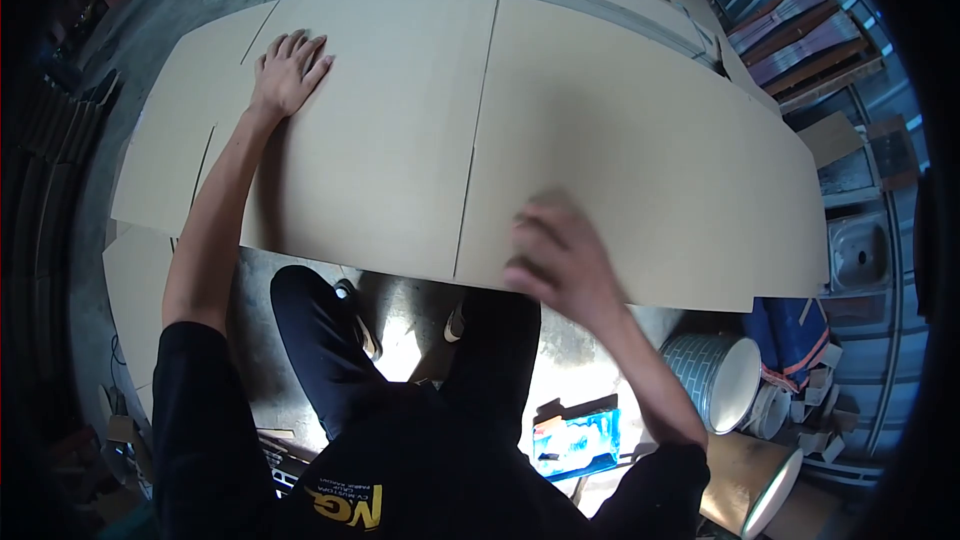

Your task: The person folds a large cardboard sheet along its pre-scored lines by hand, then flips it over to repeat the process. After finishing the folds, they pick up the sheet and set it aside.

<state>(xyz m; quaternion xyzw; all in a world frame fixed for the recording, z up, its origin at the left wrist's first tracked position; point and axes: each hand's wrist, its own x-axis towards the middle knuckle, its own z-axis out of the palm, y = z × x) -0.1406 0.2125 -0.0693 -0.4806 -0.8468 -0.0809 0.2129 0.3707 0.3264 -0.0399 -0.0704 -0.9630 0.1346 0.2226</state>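
Note:
A large flat cardboard sheet [620, 130] spreads across the view in front of my lap, with a crease running through its middle and slits at its left side. My left hand [285, 75] lies on its upper left part, fingers spread and palm down. Near the sheet's front edge, right of the middle crease, my right hand [560, 255] is smeared by motion. Its fingers look bent, and I cannot tell whether anything is in them.
Behind the sheet rises a strapped cardboard stack [640, 15]. At the lower right are a round tiled-pattern container [710, 380], a brown drum [750, 485] and a blue bag [785, 335]. A metal sink [858, 252] stands at the right. More cardboard [140, 285] lies at the left.

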